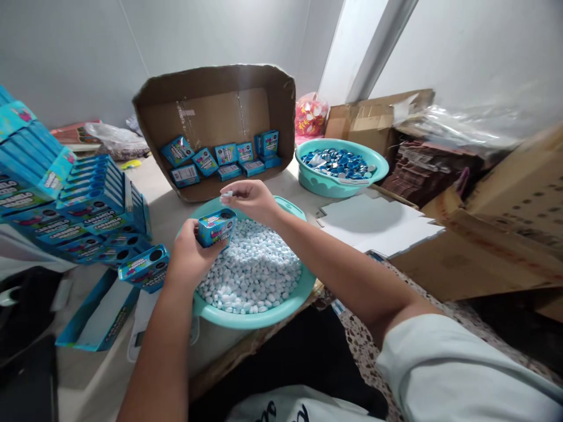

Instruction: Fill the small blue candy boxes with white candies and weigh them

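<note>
Candies (259,275), white, smooth, rounded

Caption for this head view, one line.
Left hand holds a small blue box while right hand pinches white pieces above a teal basin.

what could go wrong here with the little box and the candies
The left hand holds the small blue box over the basin of white candies; if its grip loosens, the box could drop in among them.

The right hand pinches a white piece in its fingertips near the basin's far rim, so a slip might send it over the edge.

The cardboard carton stands close behind, and the right hand could knock it.
</note>
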The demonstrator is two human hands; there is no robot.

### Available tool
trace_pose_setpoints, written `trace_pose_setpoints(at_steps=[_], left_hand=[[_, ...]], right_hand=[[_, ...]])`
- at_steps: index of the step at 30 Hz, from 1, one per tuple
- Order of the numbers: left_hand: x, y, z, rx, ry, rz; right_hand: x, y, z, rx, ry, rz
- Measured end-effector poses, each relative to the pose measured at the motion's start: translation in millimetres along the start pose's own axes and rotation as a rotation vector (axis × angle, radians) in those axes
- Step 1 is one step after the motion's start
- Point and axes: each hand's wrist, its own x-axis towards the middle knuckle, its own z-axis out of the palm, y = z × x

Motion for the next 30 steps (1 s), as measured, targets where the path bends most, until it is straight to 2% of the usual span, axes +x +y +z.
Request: trace_pose_setpoints(at_steps=[3, 6, 14, 19, 25, 30], left_hand=[[0.1, 1.4, -0.1, -0.042, -0.029, 0.001], [0.2, 0.6, -0.3, -0.023, -0.032, 0.001], [-1.5, 3.3, -2.2, 0.031, -0.025, 0.004], [-1.7, 1.9, -1.0, -0.018, -0.034, 0.004], [-1.6, 3.7, -2.4, 0.054, -0.032, -0.004], [-1.9, 5.1, -2.6, 0.046, -0.047, -0.003]], right_hand=[[-3.3, -1.8, 6.6, 0.229, -0.050, 0.028], [-5.9, -5.1, 10.5, 0.292, -0.097, 0.038], [-8.4, -5.2, 14.7, 0.042, -0.080, -0.097], [-10.0, -10.2, 12.7, 0.007, -0.139, -0.085], [-12.0, -11.8, 8.6, -0.004, -0.205, -0.103], [-13.5, -11.2, 11.9, 0.008, -0.112, -0.147]])
